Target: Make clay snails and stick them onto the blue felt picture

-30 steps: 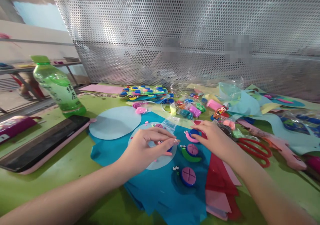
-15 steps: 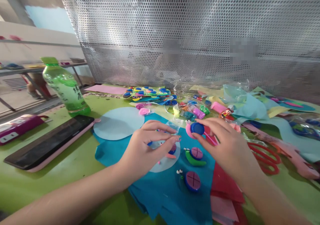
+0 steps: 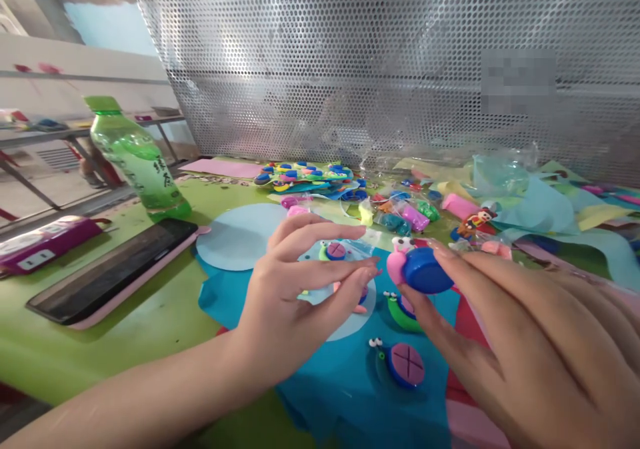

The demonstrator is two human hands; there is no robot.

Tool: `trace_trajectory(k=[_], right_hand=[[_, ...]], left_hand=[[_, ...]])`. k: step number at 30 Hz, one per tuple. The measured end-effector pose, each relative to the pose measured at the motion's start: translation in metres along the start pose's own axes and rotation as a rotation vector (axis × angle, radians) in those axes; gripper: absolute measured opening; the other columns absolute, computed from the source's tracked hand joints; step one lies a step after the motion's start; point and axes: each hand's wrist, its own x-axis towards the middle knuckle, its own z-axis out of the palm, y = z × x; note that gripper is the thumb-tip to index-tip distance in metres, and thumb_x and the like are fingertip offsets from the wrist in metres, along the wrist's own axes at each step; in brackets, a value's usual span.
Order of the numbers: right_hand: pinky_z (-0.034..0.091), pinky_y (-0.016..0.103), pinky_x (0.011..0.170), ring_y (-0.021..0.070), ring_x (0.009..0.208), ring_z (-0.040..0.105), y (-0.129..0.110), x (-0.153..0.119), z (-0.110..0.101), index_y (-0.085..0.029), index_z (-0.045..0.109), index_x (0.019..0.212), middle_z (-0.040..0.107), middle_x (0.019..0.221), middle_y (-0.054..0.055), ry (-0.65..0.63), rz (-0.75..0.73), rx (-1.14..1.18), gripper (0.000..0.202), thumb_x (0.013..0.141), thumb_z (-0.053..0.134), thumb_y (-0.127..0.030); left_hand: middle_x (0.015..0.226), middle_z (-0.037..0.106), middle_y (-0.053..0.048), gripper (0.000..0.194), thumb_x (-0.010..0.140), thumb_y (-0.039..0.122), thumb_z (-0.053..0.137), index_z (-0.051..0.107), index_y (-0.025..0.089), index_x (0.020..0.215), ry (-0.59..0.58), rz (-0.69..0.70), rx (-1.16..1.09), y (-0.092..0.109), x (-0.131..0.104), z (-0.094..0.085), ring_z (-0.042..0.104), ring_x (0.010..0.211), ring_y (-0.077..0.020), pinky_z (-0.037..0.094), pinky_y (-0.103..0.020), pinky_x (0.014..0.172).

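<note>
Between thumb and fingers, my right hand point(image 3: 500, 322) holds a pink and blue clay snail point(image 3: 427, 270) with white eyes, raised above the blue sheet point(image 3: 345, 382). My left hand point(image 3: 295, 282) is to its left, thumb and index fingertip pinched together on something too small to make out. Below the held snail lies a green snail point(image 3: 403, 312), partly hidden by my right hand. Nearer me is a dark blue snail point(image 3: 406, 365) with a crossed purple shell. Behind my left fingers, more small snails point(image 3: 334, 250) show on a pale disc point(image 3: 357, 319).
A green bottle point(image 3: 140, 162), a phone point(image 3: 113, 269) and a purple power strip point(image 3: 47, 246) stand or lie at left. Decorated pieces point(image 3: 305, 177), clay packets point(image 3: 413, 216) and a figurine point(image 3: 477, 221) lie farther back, before a perforated metal panel point(image 3: 310, 62).
My right hand has come closer to the camera with the pink and blue snail, which looks larger. My left hand still pinches nearby. The view has shifted slightly.
</note>
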Motion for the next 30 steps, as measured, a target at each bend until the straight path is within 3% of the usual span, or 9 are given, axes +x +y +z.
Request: trace_trajectory(k=[4, 8, 14, 20, 24, 27, 30], right_hand=[[0.043, 0.041, 0.068, 0.0274, 0.071, 0.058, -0.004, 0.001, 0.0, -0.017, 0.049, 0.125, 0.068, 0.092, 0.009, 0.078, -0.025, -0.07, 0.053, 0.076, 0.063, -0.031], [0.042, 0.038, 0.057, 0.025, 0.059, 0.058, -0.007, 0.006, 0.003, -0.006, 0.063, 0.106, 0.07, 0.082, 0.012, 0.148, -0.086, -0.137, 0.045, 0.068, 0.072, -0.027], [0.04, 0.035, 0.054, 0.0218, 0.059, 0.056, -0.001, 0.008, 0.002, -0.003, 0.063, 0.106, 0.069, 0.083, 0.013, 0.142, -0.182, -0.18, 0.052, 0.063, 0.076, -0.03], [0.04, 0.034, 0.054, 0.0208, 0.057, 0.056, -0.004, 0.01, 0.003, -0.003, 0.064, 0.102, 0.069, 0.081, 0.013, 0.143, -0.143, -0.144, 0.046, 0.063, 0.076, -0.025], [0.04, 0.034, 0.056, 0.0217, 0.059, 0.06, -0.003, 0.012, 0.01, -0.005, 0.065, 0.097, 0.07, 0.082, 0.013, 0.095, -0.058, -0.13, 0.035, 0.069, 0.071, -0.025], [0.042, 0.033, 0.059, 0.021, 0.063, 0.061, 0.004, 0.011, 0.016, -0.008, 0.065, 0.096, 0.069, 0.085, 0.011, 0.04, -0.001, -0.139, 0.032, 0.073, 0.068, -0.029], [0.043, 0.032, 0.06, 0.0203, 0.063, 0.062, 0.013, 0.009, 0.02, -0.008, 0.065, 0.093, 0.069, 0.085, 0.011, 0.039, 0.042, -0.171, 0.03, 0.074, 0.067, -0.03]], left_hand=[[0.104, 0.066, -0.004, 0.013, 0.075, 0.016, 0.063, 0.072, 0.024, 0.074, 0.038, 0.0, 0.04, -0.001, -0.001, 0.002, 0.054, 0.099, -0.0237, 0.044, -0.042, 0.086], [0.111, 0.064, -0.005, 0.011, 0.076, 0.018, 0.063, 0.072, 0.024, 0.076, 0.068, 0.036, 0.069, -0.004, -0.003, 0.004, 0.053, 0.104, -0.0274, 0.043, -0.048, 0.087], [0.117, 0.061, -0.004, 0.012, 0.077, 0.02, 0.061, 0.072, 0.026, 0.08, 0.056, 0.027, 0.101, -0.004, -0.004, 0.004, 0.052, 0.106, -0.0278, 0.044, -0.049, 0.086], [0.118, 0.06, -0.004, 0.012, 0.077, 0.02, 0.062, 0.072, 0.025, 0.078, 0.062, 0.018, 0.132, -0.005, -0.003, 0.005, 0.054, 0.106, -0.0262, 0.042, -0.047, 0.091], [0.116, 0.061, -0.002, 0.013, 0.079, 0.023, 0.059, 0.07, 0.026, 0.085, -0.01, -0.051, 0.163, -0.007, 0.001, 0.001, 0.053, 0.107, -0.0246, 0.042, -0.044, 0.091], [0.102, 0.068, 0.0, 0.036, 0.079, 0.027, 0.059, 0.056, 0.029, 0.115, -0.144, -0.14, 0.176, -0.007, 0.003, -0.008, 0.058, 0.098, -0.0208, 0.044, -0.039, 0.087], [0.084, 0.07, 0.006, 0.074, 0.076, 0.029, 0.063, 0.021, 0.033, 0.137, -0.33, -0.221, 0.258, -0.006, -0.003, -0.014, 0.061, 0.088, -0.0202, 0.045, -0.037, 0.082]])
